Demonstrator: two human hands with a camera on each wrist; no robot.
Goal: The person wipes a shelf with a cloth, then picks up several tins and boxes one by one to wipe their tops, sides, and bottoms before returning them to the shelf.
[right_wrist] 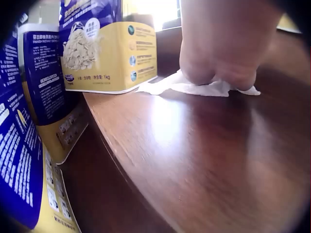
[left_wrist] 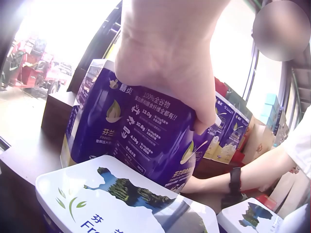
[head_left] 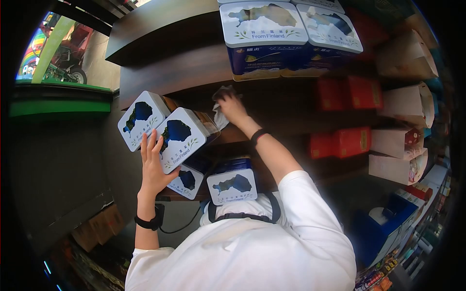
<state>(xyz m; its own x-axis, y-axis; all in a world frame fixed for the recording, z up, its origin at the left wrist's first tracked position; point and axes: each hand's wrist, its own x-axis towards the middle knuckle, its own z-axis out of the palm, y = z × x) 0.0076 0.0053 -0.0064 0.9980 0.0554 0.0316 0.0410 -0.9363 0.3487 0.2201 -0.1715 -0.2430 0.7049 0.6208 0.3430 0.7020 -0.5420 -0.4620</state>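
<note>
My left hand (head_left: 154, 169) rests against a tin with a white "From Finland" lid (head_left: 182, 138), fingers spread over the lid's edge and thumb along its near side. Another such tin (head_left: 141, 119) stands beside it, touching or nearly so. In the left wrist view the hand covers the upper part of the purple tin (left_wrist: 150, 131) and hides its own fingers. My right hand (head_left: 232, 107) presses a crumpled white cloth (right_wrist: 211, 89) onto the dark wooden shelf (right_wrist: 204, 145), its fingers bent over it. The cloth lies close by a tin's yellow base (right_wrist: 112, 60).
Lower down are two more lidded tins (head_left: 230, 186) near my body. Several tins (head_left: 264, 24) stand on the upper shelf. Red boxes (head_left: 349, 143) and pale paper bags (head_left: 407, 104) line the right side. A bright opening with a vehicle (head_left: 73, 72) shows at the left.
</note>
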